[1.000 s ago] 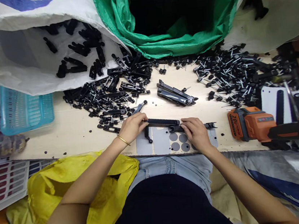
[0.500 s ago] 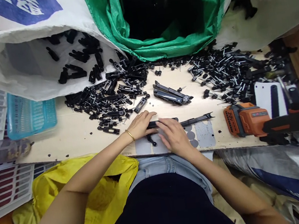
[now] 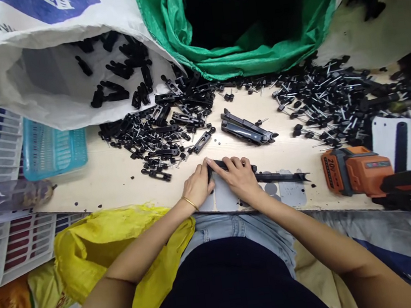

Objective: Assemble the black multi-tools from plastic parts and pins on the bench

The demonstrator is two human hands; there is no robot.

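Observation:
A long black jointed plastic bar (image 3: 285,177) lies crosswise near the table's front edge, its thin forked arm reaching right. At its left end my left hand (image 3: 197,187) is closed, thumb and fingers pinching it. Lying over its thicker body, my right hand (image 3: 239,181) has its index finger stretched to the left hand's fingertips and the other fingers bent round the far side. Both palms hide much of the bar. Grey flat pads (image 3: 226,197) are on the table beneath. Just beyond the hands rests a folded black leg assembly (image 3: 248,133).
Slotted black parts and screws (image 3: 151,138) are heaped at left, black-headed screws (image 3: 328,99) at right. A white sack (image 3: 45,39), a green sack (image 3: 254,63) and a teal basket (image 3: 56,155) stand around. An orange-black power tool (image 3: 367,174) lies at right; a yellow bag (image 3: 152,270) hangs below.
My right hand has come closer to my left, its index finger now reaching the left fingertips. The small round-ended piece below the bar is no longer seen. The whole view has shifted slightly.

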